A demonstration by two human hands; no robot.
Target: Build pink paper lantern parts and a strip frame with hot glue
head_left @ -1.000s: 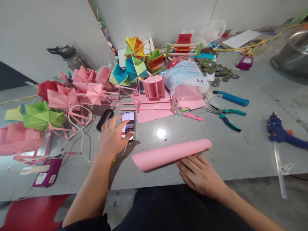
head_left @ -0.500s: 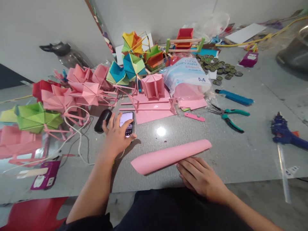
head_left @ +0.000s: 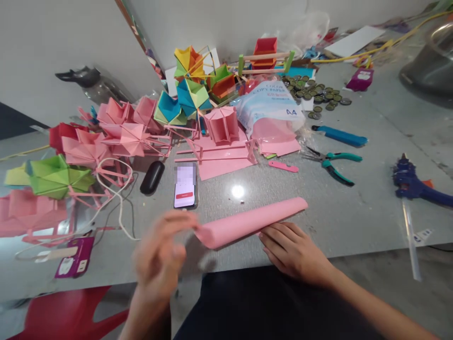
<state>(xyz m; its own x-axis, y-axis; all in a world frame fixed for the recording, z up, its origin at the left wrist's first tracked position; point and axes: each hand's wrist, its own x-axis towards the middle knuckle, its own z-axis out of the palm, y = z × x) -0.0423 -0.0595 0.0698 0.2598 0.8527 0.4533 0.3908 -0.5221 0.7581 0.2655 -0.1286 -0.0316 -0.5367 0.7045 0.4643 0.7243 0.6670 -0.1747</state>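
A curled sheet of pink paper (head_left: 251, 222) lies slantwise on the table in front of me. The fingers of my right hand (head_left: 293, 250) lie flat and stretched out against its lower edge. My left hand (head_left: 164, 257) is smeared by motion near the sheet's left end, its fingers extended and the thumb apart. Whether its fingertips touch the paper I cannot tell. A phone (head_left: 185, 186) with a lit screen rests just beyond my left hand. Beside the phone lies a black case (head_left: 152, 177).
Folded pink paper models (head_left: 88, 146) crowd the left, with a white cable (head_left: 120, 208) looped below. Pliers (head_left: 336, 165), a blue cutter (head_left: 341, 136) and a glue gun (head_left: 412, 184) lie at right. A bag of copy paper (head_left: 272, 108) sits behind.
My left hand has left the phone and moved down toward me, beside the rolled paper's left end. The phone's screen shows a different display. My right hand stays at the paper.
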